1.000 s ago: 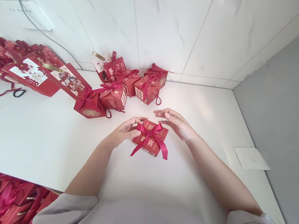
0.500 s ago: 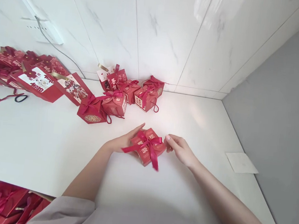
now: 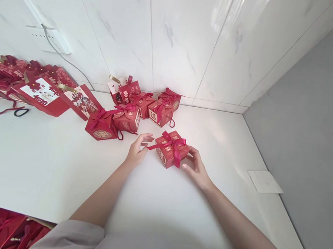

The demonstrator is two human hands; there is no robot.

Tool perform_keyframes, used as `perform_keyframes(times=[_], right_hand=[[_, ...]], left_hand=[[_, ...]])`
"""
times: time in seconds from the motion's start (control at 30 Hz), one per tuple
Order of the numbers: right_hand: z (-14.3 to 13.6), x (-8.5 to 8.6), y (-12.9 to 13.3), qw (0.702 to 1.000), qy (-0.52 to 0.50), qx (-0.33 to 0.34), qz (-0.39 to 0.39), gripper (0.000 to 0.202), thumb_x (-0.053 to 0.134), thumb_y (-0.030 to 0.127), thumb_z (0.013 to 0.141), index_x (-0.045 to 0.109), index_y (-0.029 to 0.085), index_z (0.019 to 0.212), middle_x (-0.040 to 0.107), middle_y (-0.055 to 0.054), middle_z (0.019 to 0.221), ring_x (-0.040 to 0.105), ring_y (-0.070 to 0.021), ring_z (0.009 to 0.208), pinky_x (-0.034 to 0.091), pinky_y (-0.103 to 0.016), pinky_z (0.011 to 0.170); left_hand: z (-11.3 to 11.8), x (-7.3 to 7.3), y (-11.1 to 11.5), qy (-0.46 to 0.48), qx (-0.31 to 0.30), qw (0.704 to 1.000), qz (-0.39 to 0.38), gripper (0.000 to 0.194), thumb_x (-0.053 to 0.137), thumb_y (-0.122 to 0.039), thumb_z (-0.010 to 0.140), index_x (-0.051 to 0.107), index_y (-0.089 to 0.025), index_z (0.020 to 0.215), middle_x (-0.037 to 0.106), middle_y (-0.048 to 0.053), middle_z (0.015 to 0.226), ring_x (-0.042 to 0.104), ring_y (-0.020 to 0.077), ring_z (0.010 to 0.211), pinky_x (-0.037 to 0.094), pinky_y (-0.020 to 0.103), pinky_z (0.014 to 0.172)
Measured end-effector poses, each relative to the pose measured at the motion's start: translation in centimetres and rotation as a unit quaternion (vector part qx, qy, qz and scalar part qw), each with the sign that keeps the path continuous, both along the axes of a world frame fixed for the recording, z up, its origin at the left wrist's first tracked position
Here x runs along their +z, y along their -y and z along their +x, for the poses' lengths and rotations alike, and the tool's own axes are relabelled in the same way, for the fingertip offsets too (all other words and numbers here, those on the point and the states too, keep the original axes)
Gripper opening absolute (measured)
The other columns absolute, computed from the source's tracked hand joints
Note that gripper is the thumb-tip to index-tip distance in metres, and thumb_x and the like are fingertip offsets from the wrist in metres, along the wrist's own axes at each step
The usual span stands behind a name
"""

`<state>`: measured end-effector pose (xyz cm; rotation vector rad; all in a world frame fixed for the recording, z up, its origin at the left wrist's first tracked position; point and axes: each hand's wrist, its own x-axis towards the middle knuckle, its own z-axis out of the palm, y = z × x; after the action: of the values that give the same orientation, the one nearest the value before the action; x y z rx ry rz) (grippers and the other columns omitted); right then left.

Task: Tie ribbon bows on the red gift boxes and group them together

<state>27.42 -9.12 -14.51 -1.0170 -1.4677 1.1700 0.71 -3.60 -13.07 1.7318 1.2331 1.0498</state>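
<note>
Curving around the right end of the ribboned red box (image 3: pixel 169 150), the right hand (image 3: pixel 199 169) has its fingers at the box's edge and its thumb well parted from them, with a wide gap between; it has no closed grip on anything. The left hand (image 3: pixel 138 149), just left of the box, is half uncurled, thumb and fingers apart; whether a fingertip touches the tail of the ribbon (image 3: pixel 177 157) reaching that way, I cannot tell. The box sits right around the middle of the frame, between the two hands, bow upward over the white table (image 3: pixel 60 169). Toward the upper centre stands a group of tied boxes (image 3: pixel 126 121), at the middle left are red bags (image 3: pixel 58 109), and the lower left corner shows more red packages (image 3: pixel 12 231)
</note>
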Motion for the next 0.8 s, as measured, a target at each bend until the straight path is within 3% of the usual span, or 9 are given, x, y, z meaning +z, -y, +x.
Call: perform_keyframes(times=[0.1,0.2,0.3,0.37,0.47,0.57,0.67,0.8], right_hand=[[0.4,-1.1,-1.6,1.000,-0.014,0.012,0.013,0.075,0.069,0.053,0.080,0.031,0.033,0.142,0.029,-0.010,0.155,0.031,-0.0274,0.143,0.035,-0.048,0.113],[0.5,-1.1,-3.8,0.995,-0.030,0.090,-0.006,0.096,0.073,0.063,0.070,0.024,0.034,0.148,0.018,-0.009,0.161,0.021,-0.0279,0.147,0.030,-0.047,0.115],[-0.2,-0.4,-5.8,0.986,-0.108,0.113,-0.053,0.086,0.035,0.083,0.080,0.025,0.033,0.149,0.020,-0.008,0.161,0.028,-0.0268,0.145,0.027,-0.047,0.116],[-0.8,-0.2,-6.5,0.977,-0.154,0.134,-0.055,0.086,0.029,0.083,0.081,0.023,0.031,0.150,0.025,-0.009,0.160,0.030,-0.0261,0.145,0.026,-0.046,0.116],[-1.0,-0.2,-6.5,0.965,-0.162,0.199,-0.053,0.096,0.052,0.077,0.078,0.016,0.030,0.153,0.027,-0.011,0.159,0.032,-0.0290,0.143,0.026,-0.048,0.116],[-0.2,-0.5,-6.1,0.959,-0.121,0.247,-0.064,0.114,0.077,0.059,0.068,0.006,0.035,0.154,0.021,-0.011,0.160,0.034,-0.0318,0.142,0.034,-0.049,0.111],[0.3,-0.7,-6.1,0.969,-0.064,0.236,-0.037,0.127,0.088,0.041,0.062,0.002,0.036,0.154,0.027,-0.012,0.155,0.037,-0.0308,0.139,0.034,-0.048,0.112],[0.0,-0.9,-6.1,0.982,-0.020,0.189,-0.011,0.127,0.090,0.036,0.060,0.005,0.034,0.154,0.035,-0.012,0.149,0.039,-0.0312,0.137,0.032,-0.049,0.114]], left_hand=[[-0.4,0.8,0.2,-0.018,-0.001,0.996,0.088,0.037,0.049,-0.024,0.085,0.055,-0.020,0.122,0.060,0.010,0.123,0.056,0.0238,0.119,0.047,0.042,0.097],[-0.1,1.6,0.7,-0.075,-0.017,0.983,0.167,0.044,0.064,-0.034,0.082,0.057,-0.022,0.124,0.059,0.010,0.124,0.054,0.0255,0.119,0.044,0.044,0.102],[0.6,1.5,1.1,-0.125,0.019,0.971,0.201,0.043,0.071,-0.037,0.079,0.064,-0.027,0.120,0.060,0.009,0.119,0.056,0.0246,0.114,0.046,0.042,0.099],[1.0,1.2,1.3,-0.134,0.053,0.966,0.216,0.031,0.069,-0.036,0.082,0.070,-0.030,0.112,0.062,0.007,0.110,0.058,0.0225,0.107,0.049,0.038,0.092],[1.2,1.1,1.4,-0.108,0.087,0.965,0.223,0.017,0.067,-0.031,0.084,0.074,-0.029,0.100,0.062,0.005,0.097,0.059,0.0198,0.095,0.050,0.035,0.083],[1.1,1.3,1.4,-0.031,0.062,0.986,0.154,0.011,0.066,-0.030,0.085,0.074,-0.022,0.087,0.062,0.004,0.086,0.059,0.0172,0.083,0.048,0.032,0.076],[0.9,1.5,1.3,0.087,-0.002,0.996,0.003,0.020,0.064,-0.033,0.087,0.066,-0.017,0.075,0.059,0.002,0.075,0.054,0.0136,0.071,0.044,0.028,0.069],[0.4,1.7,1.1,0.178,-0.108,0.954,-0.218,0.027,0.063,-0.037,0.087,0.062,-0.015,0.071,0.057,0.000,0.064,0.053,0.0113,0.058,0.042,0.026,0.060]])
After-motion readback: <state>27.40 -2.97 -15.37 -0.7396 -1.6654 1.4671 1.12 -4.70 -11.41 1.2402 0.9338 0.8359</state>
